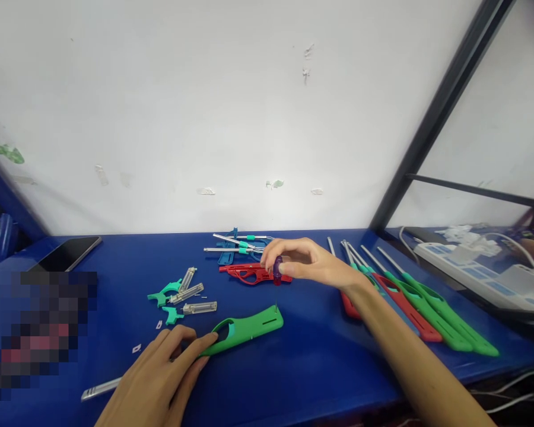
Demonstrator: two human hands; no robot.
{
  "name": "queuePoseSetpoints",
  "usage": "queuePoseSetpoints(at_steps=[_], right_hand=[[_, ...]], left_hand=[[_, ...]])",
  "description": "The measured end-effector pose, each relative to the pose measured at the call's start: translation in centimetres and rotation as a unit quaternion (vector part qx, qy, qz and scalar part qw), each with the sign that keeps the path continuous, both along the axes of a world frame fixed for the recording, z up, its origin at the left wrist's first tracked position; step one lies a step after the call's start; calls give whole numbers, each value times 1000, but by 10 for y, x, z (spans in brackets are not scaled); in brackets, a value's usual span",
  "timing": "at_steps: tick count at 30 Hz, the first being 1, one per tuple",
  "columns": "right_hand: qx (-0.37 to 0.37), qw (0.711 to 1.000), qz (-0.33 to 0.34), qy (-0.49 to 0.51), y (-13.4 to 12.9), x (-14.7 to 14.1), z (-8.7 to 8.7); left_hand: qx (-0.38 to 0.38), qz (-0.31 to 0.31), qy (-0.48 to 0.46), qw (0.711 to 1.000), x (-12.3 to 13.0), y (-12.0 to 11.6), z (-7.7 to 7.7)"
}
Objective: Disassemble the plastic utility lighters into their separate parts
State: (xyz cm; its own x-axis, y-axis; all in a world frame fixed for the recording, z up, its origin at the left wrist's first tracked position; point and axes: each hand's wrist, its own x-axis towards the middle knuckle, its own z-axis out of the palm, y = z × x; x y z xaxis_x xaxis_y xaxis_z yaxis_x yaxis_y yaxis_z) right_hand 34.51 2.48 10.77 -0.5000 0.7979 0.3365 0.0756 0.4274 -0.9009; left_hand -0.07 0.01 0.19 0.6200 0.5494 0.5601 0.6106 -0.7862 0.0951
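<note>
A green gas lighter [253, 330] lies on the blue table, its handle end towards the right. My left hand [164, 365] is closed on it near the trigger opening. A metal tube [100, 388] sticks out on the far side of that hand; where it joins the lighter is covered. Between the fingers of my right hand [311, 261] stands a small screwdriver [277, 271] with a purple handle, held upright. Its thin shaft reaches down to the lighter's right end. Left of these lie several clear fuel tanks [200, 308] and teal trigger pieces [172, 315].
Behind my right hand are a red lighter shell [249, 273] and metal tubes [225, 250] with blue parts. Several whole lighters [449, 317] lie at right, near a power strip [454, 267]. A phone [66, 254] rests at back left. A white wall [249, 118] borders the table.
</note>
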Motion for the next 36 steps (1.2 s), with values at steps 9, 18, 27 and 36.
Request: queuePoseSetpoints(at_steps=[9,18,27,36], right_hand=[[-1,1000,-28,4,-2,-6,4],[-9,1000,-9,6,-2,-6,1],[-16,1000,-9,3,-4,-6,4],[-23,1000,-16,8,-5,-9,5]], left_hand=[[-5,5,6,1000,0,0,-1],[-8,10,2,1000,0,0,-3],[-33,6,-7,999,1,-1,2],[-31,4,-8,999,-1,-2,1]])
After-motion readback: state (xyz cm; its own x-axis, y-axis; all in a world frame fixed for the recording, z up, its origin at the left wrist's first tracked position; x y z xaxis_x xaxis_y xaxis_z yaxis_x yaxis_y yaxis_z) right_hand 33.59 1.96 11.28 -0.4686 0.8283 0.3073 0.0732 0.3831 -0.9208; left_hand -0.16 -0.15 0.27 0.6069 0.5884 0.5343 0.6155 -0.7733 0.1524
